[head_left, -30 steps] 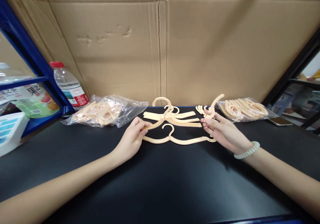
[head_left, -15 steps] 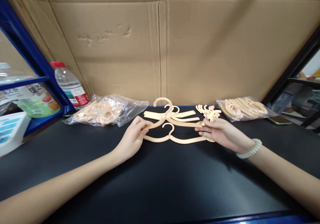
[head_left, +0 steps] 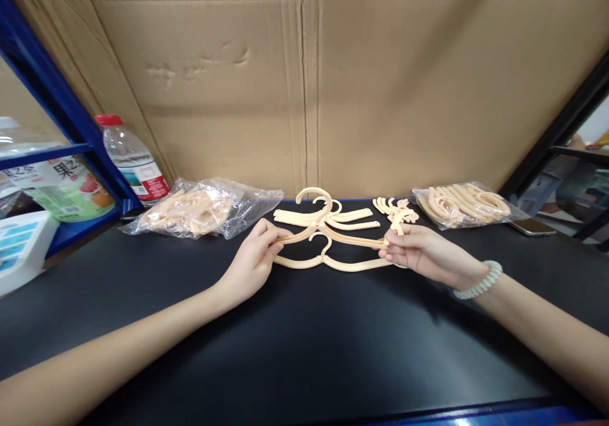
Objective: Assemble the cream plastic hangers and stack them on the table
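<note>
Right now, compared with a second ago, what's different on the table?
The right hand has moved slightly left and toward the person, lowering the curved piece it holds toward the right end of the hanger. Its hook shifted slightly right. Nothing was let go. The left hand still grips the hanger's left end; left bag, right bag and red-capped bottle stayed put.

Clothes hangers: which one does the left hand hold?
The raised hanger, pinched at its left end by the left hand; the nearest hanger and the rear hangers rest on the table.

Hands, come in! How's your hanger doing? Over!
Left hand gripping hanger by its left arm. Right hand holding hanger piece near right end. Second hanger lying close.
</note>
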A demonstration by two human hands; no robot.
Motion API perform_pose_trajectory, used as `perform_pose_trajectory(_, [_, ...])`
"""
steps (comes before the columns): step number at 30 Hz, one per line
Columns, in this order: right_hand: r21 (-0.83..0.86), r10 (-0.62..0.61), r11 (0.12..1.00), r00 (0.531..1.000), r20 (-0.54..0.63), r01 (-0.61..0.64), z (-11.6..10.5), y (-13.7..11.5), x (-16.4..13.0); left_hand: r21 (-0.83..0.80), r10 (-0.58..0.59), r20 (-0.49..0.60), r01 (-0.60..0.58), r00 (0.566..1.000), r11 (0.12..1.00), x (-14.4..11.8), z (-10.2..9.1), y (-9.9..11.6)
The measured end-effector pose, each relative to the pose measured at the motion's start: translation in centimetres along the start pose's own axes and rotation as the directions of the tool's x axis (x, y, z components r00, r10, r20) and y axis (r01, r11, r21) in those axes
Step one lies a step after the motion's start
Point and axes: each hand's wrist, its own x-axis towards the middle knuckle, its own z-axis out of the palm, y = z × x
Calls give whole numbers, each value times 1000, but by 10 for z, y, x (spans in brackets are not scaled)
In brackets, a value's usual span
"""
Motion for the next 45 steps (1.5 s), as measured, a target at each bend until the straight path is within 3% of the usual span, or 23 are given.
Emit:
perform_pose_trajectory(21, [-187, -133, 978, 969, -207, 94, 15, 3, -7, 32, 39, -29, -38, 999, 999, 0, 1, 5])
perform_pose_trajectory(30, [-243, -193, 960, 957, -215, 139, 19, 2, -10, 68, 18, -14, -17, 1000, 998, 0, -1, 7])
perform_pose_trajectory(37, [-159, -224, 967, 964, -142, 201, 14, 3, -7, 61, -57, 26, 55, 998, 997, -2, 0, 12])
perform_pose_trajectory(42, [-111, -200, 977, 968, -152, 184, 16, 2, -6, 240, 30, 5, -30, 1000, 970, -3, -4, 13])
perform_pose_trajectory(45, [-100, -252, 966, 955, -155, 239, 16, 1, -6, 436, 102, 14, -98, 995, 895, 0, -14, 13])
